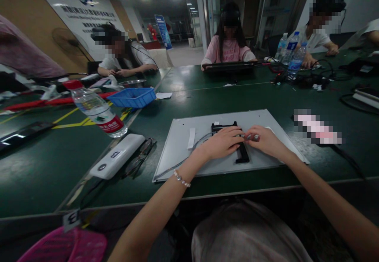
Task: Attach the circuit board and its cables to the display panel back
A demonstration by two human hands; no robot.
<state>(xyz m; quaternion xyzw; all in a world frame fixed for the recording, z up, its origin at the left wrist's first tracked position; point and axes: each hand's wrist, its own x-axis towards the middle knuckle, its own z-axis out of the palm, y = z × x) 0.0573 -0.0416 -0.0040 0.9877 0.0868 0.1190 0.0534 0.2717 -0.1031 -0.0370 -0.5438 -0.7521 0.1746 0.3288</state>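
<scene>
A thin white panel lies flat on the table in front of me, with a black plastic frame on top of it near the middle. My left hand rests over that frame, fingers stretched out to the right and covering part of it. Beside its fingertips, my right hand is closed in a pinch at the frame's right side. Something small and greyish shows between those fingers, too small to name. A grey cable runs across the panel's left part and passes under my left hand. A white paper strip lies nearby.
Left of the panel are eyeglasses, a white power bank, a tilted-looking water bottle and a blue bin. A pixelated pink object lies right. A pink basket stands below the table edge. Several people sit around.
</scene>
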